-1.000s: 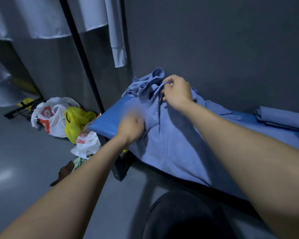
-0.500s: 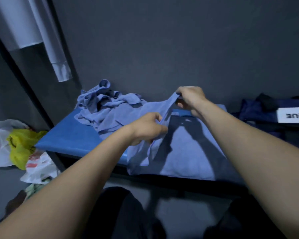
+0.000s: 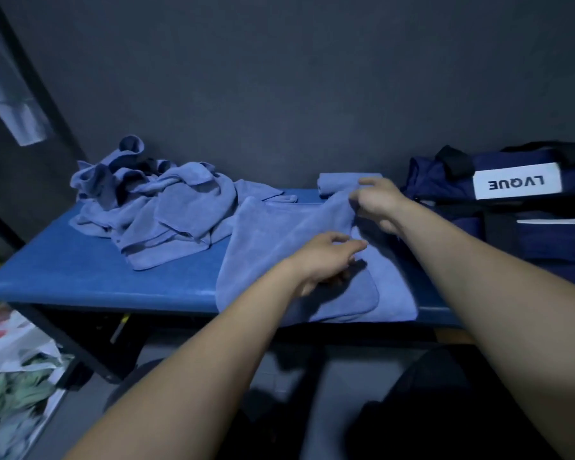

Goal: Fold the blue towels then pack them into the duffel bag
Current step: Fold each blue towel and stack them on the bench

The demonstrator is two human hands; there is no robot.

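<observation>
A blue towel [image 3: 279, 247] lies folded over on the blue bench [image 3: 80, 273] in front of me. My left hand [image 3: 322, 260] rests on its near part with fingers stretched toward the right. My right hand [image 3: 379, 204] pinches the towel's far right corner. A heap of crumpled blue towels [image 3: 153, 207] sits on the bench's left part. One folded blue towel [image 3: 336, 182] lies at the back by the wall. The navy duffel bag [image 3: 528, 207] with a white label stands at the right end.
The dark wall runs close behind the bench. Plastic bags [image 3: 10, 353] and cloth lie on the floor at the lower left. A white garment [image 3: 14, 107] hangs at the upper left. My dark-clothed knees sit below the bench edge.
The view swung right and the duffel bag came fully into sight. Both hands brought the lifted towel down onto the bench, and my left hand let go of its edge and now lies flat.
</observation>
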